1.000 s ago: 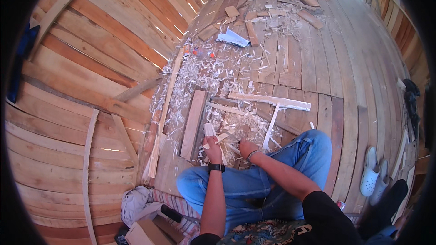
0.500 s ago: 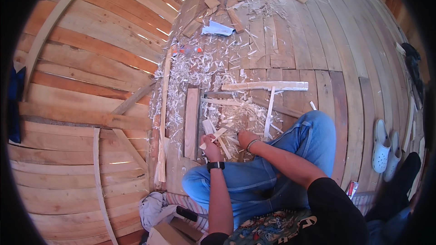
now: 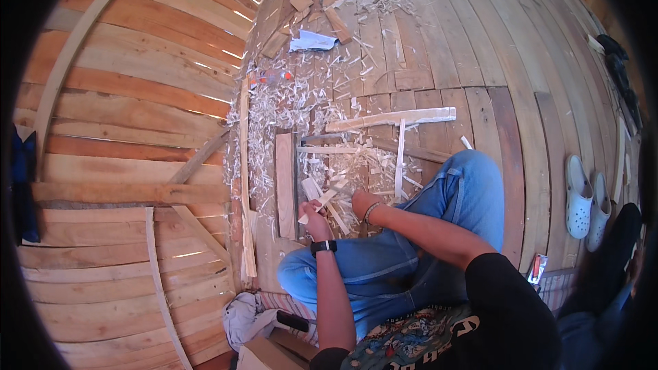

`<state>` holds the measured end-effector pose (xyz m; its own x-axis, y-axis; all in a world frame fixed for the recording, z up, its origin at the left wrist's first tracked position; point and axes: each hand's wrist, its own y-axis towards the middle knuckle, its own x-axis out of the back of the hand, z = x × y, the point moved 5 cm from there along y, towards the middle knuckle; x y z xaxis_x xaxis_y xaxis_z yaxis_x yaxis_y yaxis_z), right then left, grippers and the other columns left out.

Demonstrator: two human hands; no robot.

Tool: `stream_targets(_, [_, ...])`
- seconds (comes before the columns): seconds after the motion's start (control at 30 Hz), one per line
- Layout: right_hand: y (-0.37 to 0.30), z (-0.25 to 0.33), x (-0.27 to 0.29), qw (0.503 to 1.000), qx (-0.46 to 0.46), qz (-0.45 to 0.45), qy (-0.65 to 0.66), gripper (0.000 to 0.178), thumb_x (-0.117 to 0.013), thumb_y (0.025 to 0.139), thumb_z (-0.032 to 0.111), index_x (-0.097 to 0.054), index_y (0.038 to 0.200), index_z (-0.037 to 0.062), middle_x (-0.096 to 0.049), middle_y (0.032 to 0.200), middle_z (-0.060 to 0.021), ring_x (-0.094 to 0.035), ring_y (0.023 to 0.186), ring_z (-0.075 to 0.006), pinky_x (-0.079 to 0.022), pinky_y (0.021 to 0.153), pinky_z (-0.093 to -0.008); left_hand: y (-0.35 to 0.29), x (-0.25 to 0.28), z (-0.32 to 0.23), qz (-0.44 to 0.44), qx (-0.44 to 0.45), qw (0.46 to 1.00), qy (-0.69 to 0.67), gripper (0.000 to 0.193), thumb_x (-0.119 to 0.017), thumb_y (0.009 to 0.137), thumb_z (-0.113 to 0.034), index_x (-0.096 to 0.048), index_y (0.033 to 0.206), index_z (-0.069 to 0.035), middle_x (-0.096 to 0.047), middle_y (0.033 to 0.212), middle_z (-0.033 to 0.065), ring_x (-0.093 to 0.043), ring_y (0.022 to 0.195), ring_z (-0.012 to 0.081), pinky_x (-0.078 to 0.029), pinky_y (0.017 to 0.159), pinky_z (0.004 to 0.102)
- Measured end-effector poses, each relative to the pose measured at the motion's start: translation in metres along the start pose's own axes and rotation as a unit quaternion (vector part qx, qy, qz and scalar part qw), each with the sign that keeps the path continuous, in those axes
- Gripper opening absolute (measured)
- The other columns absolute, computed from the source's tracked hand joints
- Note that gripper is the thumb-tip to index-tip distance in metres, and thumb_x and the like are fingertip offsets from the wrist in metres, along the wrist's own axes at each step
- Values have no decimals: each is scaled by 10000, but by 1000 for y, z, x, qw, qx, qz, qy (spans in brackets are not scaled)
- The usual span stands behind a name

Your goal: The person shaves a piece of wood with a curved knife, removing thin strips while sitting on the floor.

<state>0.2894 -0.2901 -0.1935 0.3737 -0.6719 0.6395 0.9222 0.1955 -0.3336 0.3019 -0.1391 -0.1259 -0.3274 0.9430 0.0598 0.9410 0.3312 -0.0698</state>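
My left hand (image 3: 316,222), with a dark watch on its wrist, is closed around a pale, narrow wood strip (image 3: 330,194) that slants up to the right. My right hand (image 3: 364,204) is closed just right of the strip's upper end; what it grips is hidden in the fist. Below both hands, pale wood shavings (image 3: 348,164) and short slats cover the floor between my bent knees and a thick brown board (image 3: 285,181). Another thin strip (image 3: 399,157) lies to the right of my right hand, touching a longer pale piece (image 3: 391,118).
Curled shavings (image 3: 274,113) pile along the plank wall on the left. Farther off lie wood offcuts (image 3: 337,25) and a white-blue sheet (image 3: 313,41). Light clogs (image 3: 579,199) stand at the right, near another person's dark-clad leg (image 3: 603,260). A cardboard box (image 3: 264,354) is at lower left.
My right hand has shifted slightly left and nearer to me; a dark, thin tip that showed beside it is no longer visible. My left hand keeps its hold. The whole view has tilted slightly.
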Motion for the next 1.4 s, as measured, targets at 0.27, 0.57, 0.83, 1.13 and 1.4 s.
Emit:
stream_targets(0.27, [0,3,-12,1000,-13,-8,2,206,-431,816,114,-532,922,-31,-621,813,-245,-630,771,-368,-510,676,-424,-11,-1,-2,3,12,1000,5,253,-344,940,-210,-427,736,-85,-505,698,35,-415,513,89,-346,485,224])
stream_targets(0.57, [11,-19,-2,1000,-18,-11,2,263,-364,844,113,-553,943,-40,-622,887,-239,-622,822,-379,-499,715,-437,-7,-3,-4,3,31,999,-36,237,-355,936,-212,-438,755,-82,-501,686,27,-411,516,90,-347,492,223])
stream_targets(0.83, [12,-19,-9,999,-29,-21,-6,202,-418,823,110,-521,921,-33,-626,831,-232,-636,770,-351,-512,661,-424,-6,2,3,0,42,999,-12,235,-356,920,-197,-449,737,-83,-498,668,19,-409,510,85,-337,489,224])
stream_targets(1.13, [18,6,-11,999,13,-28,-14,213,-426,810,105,-522,920,-50,-623,839,-244,-631,780,-365,-506,668,-430,1,7,1,-5,11,1000,-12,209,-363,909,-179,-448,743,-86,-500,672,19,-409,503,81,-338,466,215])
stream_targets(1.4, [12,3,-10,999,18,0,-33,213,-441,812,100,-563,921,-37,-621,903,-231,-628,836,-347,-505,715,-424,-5,7,4,0,12,1000,4,248,-363,926,-218,-442,726,-93,-503,681,14,-409,510,78,-337,481,221])
